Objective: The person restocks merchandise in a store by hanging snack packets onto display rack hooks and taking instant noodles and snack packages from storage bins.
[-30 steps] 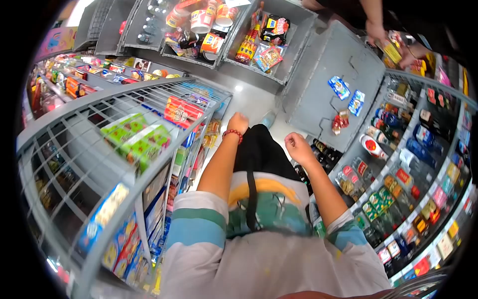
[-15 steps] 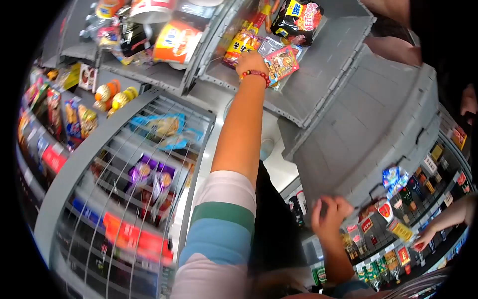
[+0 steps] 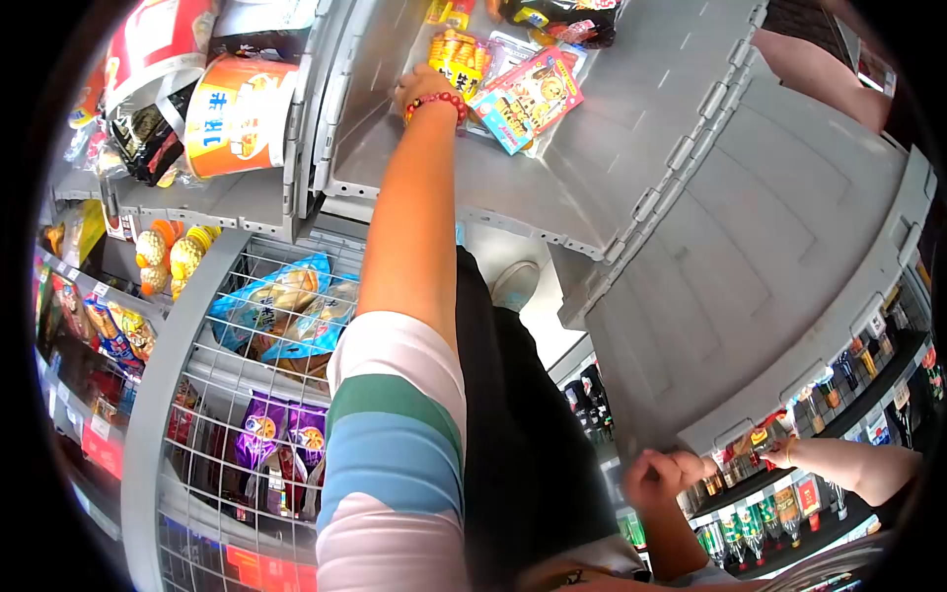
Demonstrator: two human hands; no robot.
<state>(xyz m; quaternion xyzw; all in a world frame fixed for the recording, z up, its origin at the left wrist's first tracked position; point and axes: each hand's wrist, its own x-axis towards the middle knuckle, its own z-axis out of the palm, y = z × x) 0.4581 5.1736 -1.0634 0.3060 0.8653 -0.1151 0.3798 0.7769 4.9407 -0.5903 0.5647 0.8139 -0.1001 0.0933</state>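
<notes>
My left hand (image 3: 419,89), with a red bead bracelet at the wrist, reaches into a grey crate (image 3: 651,148). It touches or lies right beside the left edge of a yellow snack pack (image 3: 459,61); its fingertips are hidden. A red and light-blue pack (image 3: 533,99) lies just right of that one, on top of other flat packs. At the crate's far side is a black package (image 3: 567,22). My right hand (image 3: 669,476) is low at the right, below the crate's folded-out lid (image 3: 730,257), its fingers loosely curled, blurred, nothing seen in them.
Another crate at left holds an orange tub (image 3: 237,116) and a red tub (image 3: 158,49). A wire basket (image 3: 247,355) with blue and purple snack bags stands below it. Bottle shelves (image 3: 779,513) line the right, where another person's forearm (image 3: 848,469) reaches in.
My left hand has gone from beside my body into the crate, then slid to the snack pack's left edge. The view has moved nearer the crates. My right hand's fingers have curled in more.
</notes>
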